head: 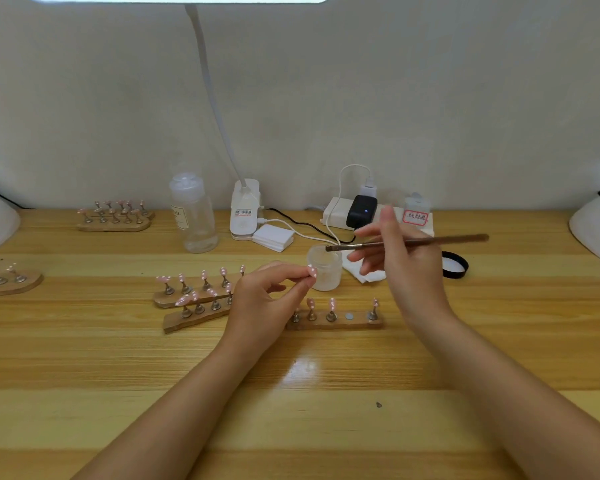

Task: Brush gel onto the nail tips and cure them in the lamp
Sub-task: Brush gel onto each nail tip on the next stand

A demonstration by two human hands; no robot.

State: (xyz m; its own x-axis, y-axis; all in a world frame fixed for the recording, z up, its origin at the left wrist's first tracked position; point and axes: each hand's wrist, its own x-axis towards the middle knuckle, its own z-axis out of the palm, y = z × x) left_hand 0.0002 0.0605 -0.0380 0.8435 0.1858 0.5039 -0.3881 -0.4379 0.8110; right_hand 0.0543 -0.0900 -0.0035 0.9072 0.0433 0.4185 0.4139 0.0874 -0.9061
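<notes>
On the pale striped wooden desk (291,427), two bare forearms reach forward from the near edge. The landmark is the small frosted glass jar (324,270) standing mid-desk.

Just nearer than the jar lies a narrow wooden holder strip (336,322) carrying pink nail tips with white dots on little metal stands; one round seat on it is bare. The left hand (260,299) is just left of the jar, fingers curled, pinching one pink dotted nail tip (312,270) between thumb and fingertips, right beside the jar's left wall. Further left of the jar, partly behind that hand, two more wooden holder strips (194,306) overlap, each loaded with pink tips.

The right hand (400,258) is raised just right of the jar, thumb and fingers closed round a thin brown-handled brush (409,242); the brush lies nearly level, its bristle end over the jar's open mouth. Whether the bristles touch the rim cannot be told. Under that hand, right of the jar, sits a crumpled white wipe (368,273), and beyond it a black round lid (455,265).

Behind the jar and to its left stand a clear plastic bottle (194,216), a white clip-on lamp base (245,211) with a bendy neck, and a small white pad stack (273,238). Directly behind are a white power strip (336,211) with a black adapter (361,211). Far left of the jar, more loaded holders (115,216) lie by the wall. White domed shapes (596,230) sit at both desk ends.
</notes>
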